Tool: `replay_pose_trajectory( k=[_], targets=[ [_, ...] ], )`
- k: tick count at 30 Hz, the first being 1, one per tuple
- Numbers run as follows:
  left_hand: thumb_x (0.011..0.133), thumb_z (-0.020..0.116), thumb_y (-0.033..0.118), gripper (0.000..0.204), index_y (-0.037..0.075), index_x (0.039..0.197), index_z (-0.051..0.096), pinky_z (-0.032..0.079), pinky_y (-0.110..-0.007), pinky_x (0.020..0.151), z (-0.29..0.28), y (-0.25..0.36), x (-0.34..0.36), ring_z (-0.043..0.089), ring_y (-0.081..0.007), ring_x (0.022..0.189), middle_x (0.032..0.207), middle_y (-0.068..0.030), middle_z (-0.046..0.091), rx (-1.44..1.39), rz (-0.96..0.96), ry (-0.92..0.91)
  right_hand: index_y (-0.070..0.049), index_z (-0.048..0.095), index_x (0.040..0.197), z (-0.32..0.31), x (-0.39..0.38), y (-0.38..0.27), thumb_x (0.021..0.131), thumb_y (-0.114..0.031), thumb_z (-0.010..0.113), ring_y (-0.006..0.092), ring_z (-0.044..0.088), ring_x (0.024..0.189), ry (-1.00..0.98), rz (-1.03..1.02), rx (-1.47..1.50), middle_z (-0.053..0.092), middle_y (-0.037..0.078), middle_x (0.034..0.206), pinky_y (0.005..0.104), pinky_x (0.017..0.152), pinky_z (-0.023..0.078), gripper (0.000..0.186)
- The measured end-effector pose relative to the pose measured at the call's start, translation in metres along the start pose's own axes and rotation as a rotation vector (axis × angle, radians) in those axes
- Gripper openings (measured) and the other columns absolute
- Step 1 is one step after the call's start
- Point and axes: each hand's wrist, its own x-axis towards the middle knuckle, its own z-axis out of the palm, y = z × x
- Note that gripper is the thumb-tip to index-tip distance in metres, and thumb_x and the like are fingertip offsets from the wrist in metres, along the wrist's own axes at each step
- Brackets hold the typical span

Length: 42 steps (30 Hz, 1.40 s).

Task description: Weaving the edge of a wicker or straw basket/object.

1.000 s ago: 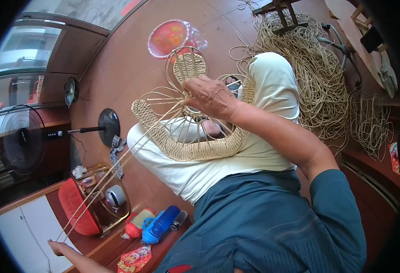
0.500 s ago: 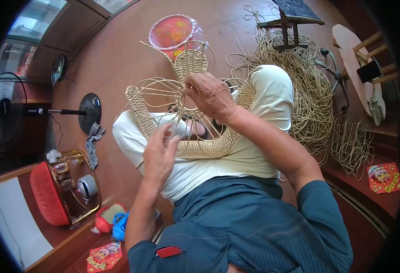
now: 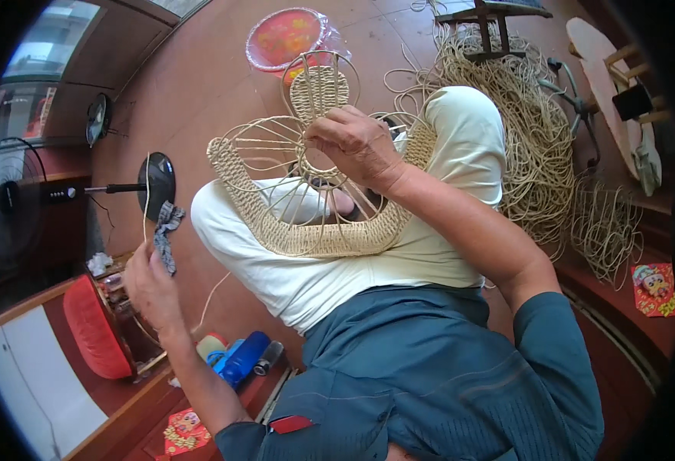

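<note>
Left hand [image 3: 153, 284]: well apart from the weaving, fingers pinched on a thin cord [image 3: 147, 196], its end pointing up. Woven frame [image 3: 337, 240]: right of that hand, across the trousered thighs [image 3: 264, 283]; curved band running left to right, ends turned away from the body; oval panel [image 3: 316, 92] beyond, long axis pointing away. Right hand [image 3: 356, 146]: narrowed on the frame's middle, just below the panel.

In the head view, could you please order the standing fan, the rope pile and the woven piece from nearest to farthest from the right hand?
1. Woven piece: in the right hand, over the lap.
2. Rope pile: on the floor, right of the knees.
3. Standing fan: at the far left.
</note>
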Motion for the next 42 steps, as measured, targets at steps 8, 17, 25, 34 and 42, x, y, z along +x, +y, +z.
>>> replay_pose_trajectory(
  k=[8,17,25,34,42],
  targets=[
    [0.104,0.063,0.001,0.066,-0.006,0.164,0.039,0.057,-0.026,0.066,0.058,0.205,0.035,0.071,-0.0156,0.083,0.144,-0.0244,0.065,-1.579,-0.349,-0.485,-0.015,0.075,0.107,-0.002,0.003,-0.01,0.094,-0.018,0.077,0.0293,0.069,0.095,-0.051,-0.117,-0.107,0.065,0.007,0.096,0.0425,0.08,0.058,0.014],
    [0.096,0.061,-0.006,0.078,-0.006,0.166,0.027,0.045,-0.018,0.045,0.088,0.225,0.076,0.059,-0.0068,0.066,0.138,-0.0168,0.062,-2.178,-0.734,-0.677,-0.021,0.075,0.109,-0.007,0.003,-0.014,0.09,-0.01,0.071,0.0287,0.069,0.095,-0.096,-0.046,-0.125,0.065,0.004,0.097,0.0441,0.078,0.058,0.022],
    [0.098,0.069,0.001,0.068,-0.005,0.159,0.041,0.044,-0.021,0.047,0.098,0.223,0.087,0.062,-0.0057,0.068,0.107,-0.0075,0.07,-1.755,-0.479,-0.881,-0.019,0.074,0.111,-0.009,0.004,-0.01,0.088,-0.01,0.071,0.0298,0.069,0.098,-0.13,-0.05,-0.105,0.065,0.005,0.099,0.0448,0.079,0.058,0.025],
    [0.1,0.073,0.018,0.017,0.004,0.106,0.065,0.064,-0.048,0.076,0.074,0.253,0.05,0.08,-0.0383,0.09,0.096,-0.0178,0.076,-0.459,-0.029,-0.321,-0.017,0.074,0.111,-0.009,0.003,-0.013,0.089,-0.011,0.072,0.0318,0.068,0.102,-0.147,-0.038,-0.102,0.066,0.008,0.103,0.0453,0.086,0.058,0.023],
    [0.106,0.068,0.017,0.011,0.007,0.11,0.071,0.058,-0.044,0.071,0.083,0.241,0.03,0.074,-0.0336,0.082,0.095,-0.0111,0.07,-0.653,0.078,0.075,-0.014,0.074,0.11,-0.004,0.002,-0.005,0.094,-0.013,0.073,0.0326,0.067,0.101,-0.122,-0.066,-0.076,0.066,0.009,0.103,0.0448,0.087,0.057,0.016]
  ],
)
